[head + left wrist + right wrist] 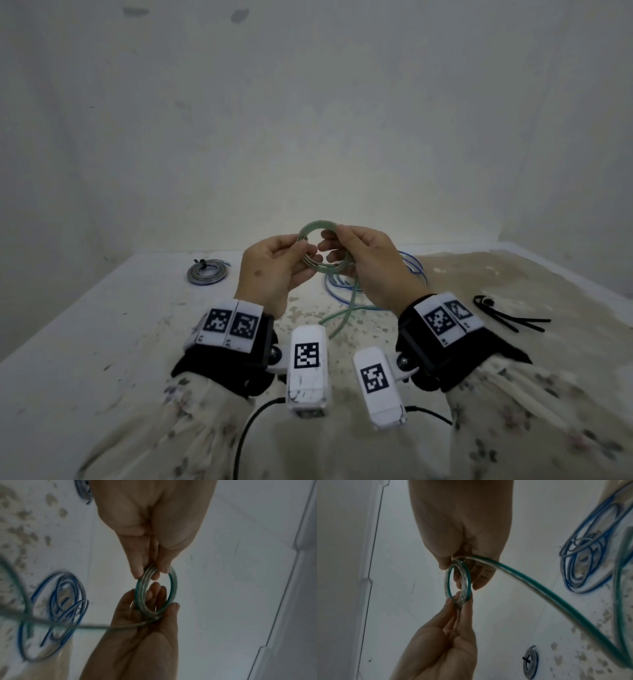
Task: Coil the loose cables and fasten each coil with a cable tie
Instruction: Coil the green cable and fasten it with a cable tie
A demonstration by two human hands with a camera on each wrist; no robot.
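Green cable [322,246] is partly wound: a small coil of several turns held up above the desk [102,325], between my two hands. My left hand [270,270] pinches the coil's near-left arc between thumb and fingertips. My right hand [370,263] grips the opposite side, fingers curled through the ring, and the free tail leaves the coil there. The tail [556,599] runs down to the desk and lies in loose curves.

Handling, as I judge it: light, clear-jacketed, springy. The turns lie flat against each other only where they are pinched, so they will likely spring apart if either hand lets go. The jacket looks smooth and may slip. Best hold is across all turns at once, at one point on the ring, leaving the other hand free to feed the tail.

Around:
- Blue cable [411,270], loose and uncoiled, lies on the desk behind my right hand. The green tail crosses it, so pulling the tail in may drag or snag it.
- Cable ties [507,315], black, lie on the desk to the right, well apart from the coil. Reaching them needs one hand free.
- Grey coil [205,274], already tied with a black tie, sits far left, out of the way.
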